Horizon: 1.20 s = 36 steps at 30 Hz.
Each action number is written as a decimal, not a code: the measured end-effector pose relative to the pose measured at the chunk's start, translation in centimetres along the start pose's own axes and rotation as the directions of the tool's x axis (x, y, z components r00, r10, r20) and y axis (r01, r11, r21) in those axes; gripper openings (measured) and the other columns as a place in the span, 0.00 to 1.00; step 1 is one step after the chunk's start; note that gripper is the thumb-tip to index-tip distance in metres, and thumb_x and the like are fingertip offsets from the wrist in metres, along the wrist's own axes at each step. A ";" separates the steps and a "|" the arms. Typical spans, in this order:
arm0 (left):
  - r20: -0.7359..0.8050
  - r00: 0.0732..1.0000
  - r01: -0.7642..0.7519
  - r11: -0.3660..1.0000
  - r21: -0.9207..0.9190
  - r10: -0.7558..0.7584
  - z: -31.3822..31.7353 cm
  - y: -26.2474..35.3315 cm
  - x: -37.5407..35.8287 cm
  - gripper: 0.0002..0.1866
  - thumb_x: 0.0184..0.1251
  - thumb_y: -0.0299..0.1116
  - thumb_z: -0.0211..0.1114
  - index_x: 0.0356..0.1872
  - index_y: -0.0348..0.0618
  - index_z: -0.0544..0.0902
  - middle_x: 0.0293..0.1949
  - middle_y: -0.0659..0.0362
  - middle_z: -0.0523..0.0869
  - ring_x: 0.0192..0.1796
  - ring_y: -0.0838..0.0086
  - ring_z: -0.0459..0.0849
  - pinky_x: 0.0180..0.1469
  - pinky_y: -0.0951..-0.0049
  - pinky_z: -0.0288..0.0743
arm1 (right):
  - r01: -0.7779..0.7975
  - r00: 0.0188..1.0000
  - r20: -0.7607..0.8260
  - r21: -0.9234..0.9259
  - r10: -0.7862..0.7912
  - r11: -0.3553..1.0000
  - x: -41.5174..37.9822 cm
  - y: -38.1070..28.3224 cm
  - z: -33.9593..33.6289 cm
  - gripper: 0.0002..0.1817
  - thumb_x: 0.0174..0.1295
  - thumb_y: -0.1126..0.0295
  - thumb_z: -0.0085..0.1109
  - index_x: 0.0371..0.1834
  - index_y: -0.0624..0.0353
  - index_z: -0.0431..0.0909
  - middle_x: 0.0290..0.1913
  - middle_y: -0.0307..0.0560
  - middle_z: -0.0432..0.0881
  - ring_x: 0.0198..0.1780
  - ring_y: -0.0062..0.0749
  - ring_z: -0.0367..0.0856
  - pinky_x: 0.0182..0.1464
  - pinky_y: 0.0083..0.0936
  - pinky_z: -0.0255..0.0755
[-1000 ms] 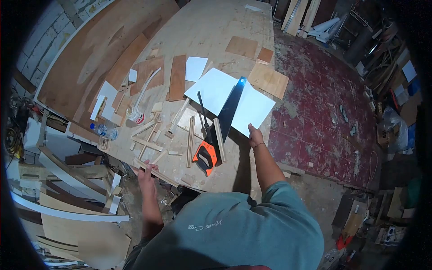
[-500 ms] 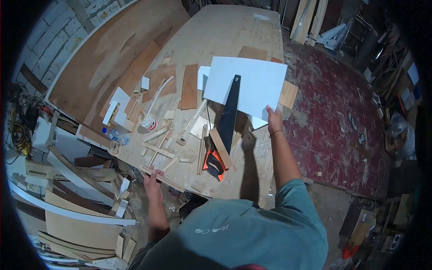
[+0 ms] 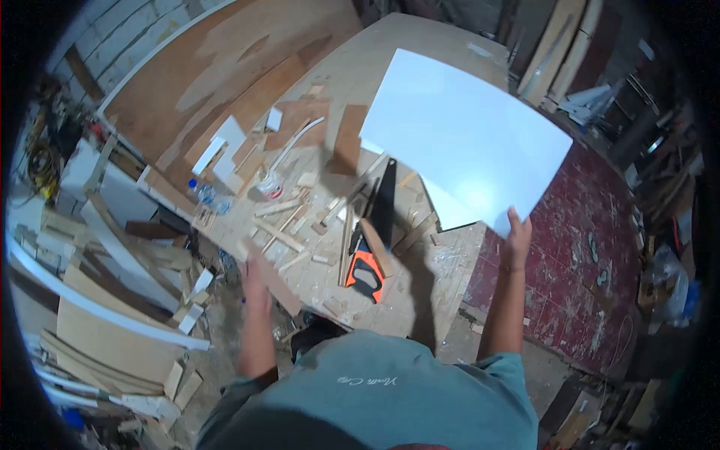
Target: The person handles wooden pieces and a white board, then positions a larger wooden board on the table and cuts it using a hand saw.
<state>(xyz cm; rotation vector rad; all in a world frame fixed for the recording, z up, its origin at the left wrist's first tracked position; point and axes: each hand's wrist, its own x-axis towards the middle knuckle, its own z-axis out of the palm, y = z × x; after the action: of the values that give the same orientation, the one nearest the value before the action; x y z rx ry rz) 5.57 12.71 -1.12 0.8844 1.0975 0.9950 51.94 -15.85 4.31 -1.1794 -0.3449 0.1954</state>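
My right hand (image 3: 516,238) is closed on the near right corner of a large white panel (image 3: 465,127), thumb on its face. The panel is raised over the right side of the workbench. My left hand (image 3: 256,286), blurred by motion, grips a thin wooden strip (image 3: 279,286) at the bench's front edge. Between my hands lies a handsaw (image 3: 383,206) with a black blade and an orange-and-black handle. A small wood block (image 3: 376,247) rests across the saw. Another white piece (image 3: 448,206) shows partly under the panel.
Wood offcuts (image 3: 279,234) litter the workbench (image 3: 420,45). A white tub (image 3: 270,185) and a plastic bottle (image 3: 206,193) stand on the left. Curved wooden parts (image 3: 135,270) are stacked left of the bench. Red flooring (image 3: 577,255) lies to the right.
My right hand has lifted the white panel and moved it right, uncovering the saw's tip. The wooden strip in my left hand has turned, showing a wider face. The view has shifted.
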 end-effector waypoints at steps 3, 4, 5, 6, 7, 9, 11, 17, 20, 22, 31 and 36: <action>-0.133 0.974 -0.137 0.948 0.287 0.181 3.4 0.4 1.8 0.26 0.75 0.46 0.52 0.63 0.36 0.72 0.53 0.54 0.79 0.52 0.70 0.79 0.54 0.69 0.73 | -0.220 0.971 0.115 0.105 0.208 0.970 -6.1 3.0 -2.4 0.18 0.64 0.70 0.60 0.55 0.66 0.71 0.44 0.41 0.79 0.45 0.27 0.77 0.50 0.25 0.71; -0.069 0.969 -0.200 0.919 0.339 0.237 4.8 1.9 1.7 0.22 0.75 0.45 0.52 0.59 0.37 0.75 0.48 0.55 0.81 0.47 0.72 0.79 0.51 0.72 0.73 | -0.230 0.966 0.149 0.117 0.212 0.966 -8.5 3.7 -1.9 0.19 0.63 0.70 0.61 0.54 0.65 0.71 0.43 0.40 0.79 0.45 0.26 0.77 0.49 0.25 0.71; -0.002 0.959 -0.261 0.884 0.388 0.284 5.9 3.2 1.4 0.20 0.76 0.43 0.52 0.54 0.38 0.78 0.43 0.57 0.83 0.41 0.74 0.80 0.47 0.74 0.73 | -0.303 0.946 0.153 0.102 0.286 0.948 -11.1 3.9 -1.3 0.19 0.62 0.70 0.62 0.54 0.65 0.72 0.43 0.39 0.78 0.44 0.25 0.76 0.48 0.24 0.71; 0.040 0.955 -0.286 0.883 0.372 0.292 6.2 3.4 2.4 0.19 0.76 0.43 0.51 0.50 0.37 0.79 0.41 0.58 0.84 0.40 0.74 0.79 0.46 0.74 0.73 | -0.370 0.922 0.154 0.087 0.354 0.925 -13.3 3.9 -1.1 0.19 0.61 0.69 0.63 0.53 0.64 0.72 0.43 0.38 0.78 0.44 0.25 0.75 0.47 0.23 0.70; 0.087 0.951 -0.307 0.882 0.357 0.296 6.2 3.3 3.1 0.18 0.76 0.42 0.51 0.47 0.36 0.81 0.39 0.58 0.84 0.39 0.74 0.79 0.46 0.73 0.72 | -0.422 0.898 0.166 0.063 0.408 0.904 -15.1 5.3 -2.3 0.18 0.61 0.70 0.63 0.52 0.64 0.72 0.42 0.38 0.77 0.43 0.24 0.75 0.46 0.22 0.70; 0.161 0.965 -0.254 0.900 0.353 0.209 6.4 4.1 3.8 0.20 0.76 0.45 0.50 0.48 0.36 0.80 0.40 0.58 0.84 0.43 0.73 0.80 0.49 0.72 0.73 | -0.479 0.866 0.193 0.060 0.460 0.876 -17.9 6.6 -3.2 0.17 0.60 0.71 0.63 0.51 0.63 0.73 0.41 0.37 0.77 0.42 0.24 0.74 0.45 0.22 0.69; 0.256 0.960 -0.202 0.913 0.354 0.113 6.4 4.3 4.7 0.22 0.77 0.47 0.49 0.50 0.35 0.79 0.41 0.57 0.85 0.46 0.72 0.81 0.52 0.70 0.73 | -0.532 0.841 0.162 0.082 0.516 0.843 -20.3 6.1 -2.2 0.20 0.59 0.68 0.66 0.52 0.63 0.72 0.40 0.35 0.76 0.40 0.22 0.74 0.43 0.22 0.68; 0.317 0.788 -0.555 0.385 0.737 0.528 5.3 2.0 7.7 0.23 0.77 0.49 0.48 0.45 0.36 0.78 0.38 0.49 0.85 0.41 0.56 0.84 0.46 0.62 0.75 | -0.567 0.814 0.180 0.039 0.552 0.823 -23.1 5.8 -2.9 0.18 0.59 0.69 0.66 0.50 0.64 0.74 0.39 0.38 0.78 0.40 0.25 0.76 0.45 0.24 0.71; 0.276 0.825 -0.497 0.398 0.771 0.494 5.8 3.5 6.9 0.21 0.76 0.48 0.50 0.44 0.37 0.77 0.38 0.45 0.85 0.41 0.51 0.84 0.44 0.60 0.75 | -0.577 0.808 0.174 0.049 0.562 0.815 -23.6 5.4 -2.0 0.18 0.59 0.69 0.66 0.50 0.64 0.74 0.39 0.39 0.78 0.40 0.25 0.76 0.44 0.24 0.71; 0.254 0.832 -0.479 0.407 0.778 0.493 5.6 3.5 7.6 0.19 0.75 0.46 0.53 0.44 0.38 0.77 0.37 0.47 0.85 0.41 0.53 0.84 0.44 0.60 0.75 | -0.586 0.805 0.162 0.066 0.570 0.808 -23.8 5.5 -1.6 0.20 0.58 0.70 0.65 0.52 0.63 0.73 0.39 0.38 0.78 0.40 0.24 0.76 0.43 0.23 0.70; 0.320 0.785 -0.558 0.383 0.736 0.530 4.8 2.1 10.1 0.17 0.70 0.45 0.57 0.43 0.40 0.80 0.39 0.49 0.85 0.42 0.54 0.84 0.46 0.59 0.75 | -0.592 0.804 0.126 0.066 0.582 0.803 -24.0 5.2 -0.4 0.17 0.58 0.71 0.66 0.48 0.61 0.74 0.36 0.35 0.76 0.36 0.21 0.74 0.41 0.21 0.69; 0.341 0.882 -0.458 0.420 0.783 0.325 5.6 2.3 9.8 0.29 0.62 0.51 0.65 0.52 0.34 0.78 0.47 0.43 0.84 0.50 0.52 0.83 0.54 0.59 0.75 | -0.611 0.787 0.153 0.053 0.598 0.790 -24.1 4.9 0.0 0.16 0.58 0.70 0.67 0.47 0.60 0.74 0.34 0.34 0.75 0.35 0.19 0.72 0.40 0.20 0.67</action>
<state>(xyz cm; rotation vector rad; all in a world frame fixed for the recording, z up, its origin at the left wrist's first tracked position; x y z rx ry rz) 12.03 22.28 -0.53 2.0966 1.2901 0.6899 29.61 -21.93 -4.12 -1.1487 -0.0504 0.8512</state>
